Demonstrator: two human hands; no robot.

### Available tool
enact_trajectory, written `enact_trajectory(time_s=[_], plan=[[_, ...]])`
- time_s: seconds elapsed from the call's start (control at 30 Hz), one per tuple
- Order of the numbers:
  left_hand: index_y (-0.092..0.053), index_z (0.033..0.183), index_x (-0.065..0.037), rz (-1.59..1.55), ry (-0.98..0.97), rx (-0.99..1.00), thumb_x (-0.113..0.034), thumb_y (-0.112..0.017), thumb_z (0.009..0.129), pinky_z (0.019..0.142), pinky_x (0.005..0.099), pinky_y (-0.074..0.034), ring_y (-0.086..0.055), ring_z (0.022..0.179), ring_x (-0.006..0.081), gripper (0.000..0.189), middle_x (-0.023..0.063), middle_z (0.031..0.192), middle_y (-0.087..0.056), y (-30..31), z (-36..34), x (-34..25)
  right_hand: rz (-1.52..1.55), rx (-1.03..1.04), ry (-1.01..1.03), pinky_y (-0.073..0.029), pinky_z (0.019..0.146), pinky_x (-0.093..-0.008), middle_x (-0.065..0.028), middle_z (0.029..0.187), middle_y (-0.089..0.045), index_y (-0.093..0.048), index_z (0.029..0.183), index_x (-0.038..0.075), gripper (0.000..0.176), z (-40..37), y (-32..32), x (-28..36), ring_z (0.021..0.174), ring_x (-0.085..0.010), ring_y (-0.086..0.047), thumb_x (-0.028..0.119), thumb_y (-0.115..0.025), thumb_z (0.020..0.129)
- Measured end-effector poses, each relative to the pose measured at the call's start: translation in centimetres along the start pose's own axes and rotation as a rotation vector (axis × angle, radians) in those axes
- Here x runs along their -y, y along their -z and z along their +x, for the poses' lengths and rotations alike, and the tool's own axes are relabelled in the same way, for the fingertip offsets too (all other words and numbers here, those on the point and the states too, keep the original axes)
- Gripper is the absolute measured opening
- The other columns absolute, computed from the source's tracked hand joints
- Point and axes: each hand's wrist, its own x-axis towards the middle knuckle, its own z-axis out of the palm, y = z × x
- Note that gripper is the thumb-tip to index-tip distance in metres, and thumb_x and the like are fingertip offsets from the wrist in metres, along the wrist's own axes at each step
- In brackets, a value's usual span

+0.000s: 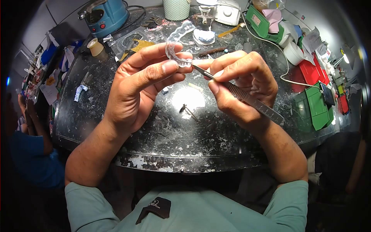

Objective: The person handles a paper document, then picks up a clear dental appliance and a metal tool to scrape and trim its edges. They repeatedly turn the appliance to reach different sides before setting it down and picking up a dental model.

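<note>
L hand (143,83): pinches clear plastic tray (177,44) btwn thumb & fingers, held up over dark workbench (116,112).
R hand (241,87): grips metal knife (239,94), tip touching tray's lower edge.
Bench: green bins (317,106) at right.

The left hand (141,83) held a dental tray (177,42) above the middle of the workbench (116,116). The right hand (241,83) was just right of it, its scalpel (247,98) touching the tray's near edge. A machine (104,15) stood far left, a ribbed cup (176,8) far behind the hands, and storage bins (317,106) at the right.
</note>
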Motion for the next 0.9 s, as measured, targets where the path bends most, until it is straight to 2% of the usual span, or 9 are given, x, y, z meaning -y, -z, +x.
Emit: enact_trajectory(time_s=[0.13, 0.3, 0.57, 0.67, 0.77, 0.9], plan=[[-0.059, 0.119, 0.004, -0.033, 0.002, 0.011, -0.002, -0.062, 0.090, 0.094, 0.0340, -0.054, -0.066, 0.106, 0.0264, 0.030, 0.0207, 0.116, -0.065, 0.05, 0.01, -0.04, -0.025, 0.012, 0.022, -0.052, 0.097, -0.0444, -0.0143, 0.096, -0.058, -0.052, 0.099, 0.000, 0.031, 0.04, 0.33, 0.08, 0.094, -0.0200, -0.064, -0.021, -0.056, 0.077], [-0.055, 0.121, 0.003, 0.000, 0.014, -0.008, 0.000, -0.060, 0.090, 0.095, 0.0329, -0.055, -0.066, 0.106, 0.0261, 0.032, 0.0243, 0.121, -0.060, -0.18, 0.08, -0.02, -0.076, 0.028, 0.034, -0.053, 0.091, -0.0381, -0.0164, 0.098, -0.060, -0.053, 0.099, 0.000, 0.032, -0.02, 0.53, 0.11, 0.107, -0.0322, -0.066, -0.021, -0.058, 0.076], [-0.058, 0.114, 0.001, 0.015, 0.020, -0.019, 0.003, -0.064, 0.086, 0.095, 0.0315, -0.055, -0.066, 0.106, 0.0231, 0.029, 0.0239, 0.120, -0.061, 0.00, 0.01, -0.08, -0.105, 0.017, 0.090, -0.056, 0.085, -0.0362, -0.0164, 0.095, -0.061, -0.054, 0.098, 0.000, 0.032, 0.11, 0.25, 0.48, 0.103, -0.0341, -0.068, -0.021, -0.059, 0.075], [-0.061, 0.109, 0.003, 0.056, -0.074, 0.046, 0.003, -0.065, 0.086, 0.097, 0.0350, -0.052, -0.066, 0.107, 0.0254, 0.023, 0.0222, 0.116, -0.065, 0.26, 0.03, 0.25, -0.117, 0.020, 0.156, -0.056, 0.083, -0.0365, -0.0163, 0.093, -0.061, -0.054, 0.097, 0.000, 0.031, 0.18, 0.06, 0.12, 0.101, -0.0350, -0.068, -0.021, -0.060, 0.074], [-0.061, 0.099, -0.003, 0.423, -0.312, 0.072, 0.008, -0.072, 0.078, 0.095, 0.0401, -0.053, -0.064, 0.110, 0.0285, 0.026, 0.0202, 0.110, -0.068, 0.12, 0.03, 0.42, -0.136, 0.011, 0.188, -0.057, 0.082, -0.0372, -0.0165, 0.092, -0.061, -0.054, 0.097, -0.001, 0.031, 0.20, 0.04, 0.18, 0.100, -0.0353, -0.069, -0.021, -0.061, 0.073], [-0.059, 0.095, -0.003, 0.543, -0.397, 0.074, 0.012, -0.072, 0.078, 0.095, 0.0392, -0.053, -0.064, 0.111, 0.0281, 0.026, 0.0215, 0.109, -0.067, -0.15, -0.36, 0.29, -0.109, 0.010, 0.180, -0.056, 0.085, -0.0402, -0.0168, 0.093, -0.062, -0.055, 0.096, -0.001, 0.031, 0.16, -0.09, 0.20, 0.101, -0.0347, -0.068, -0.020, -0.062, 0.072]])
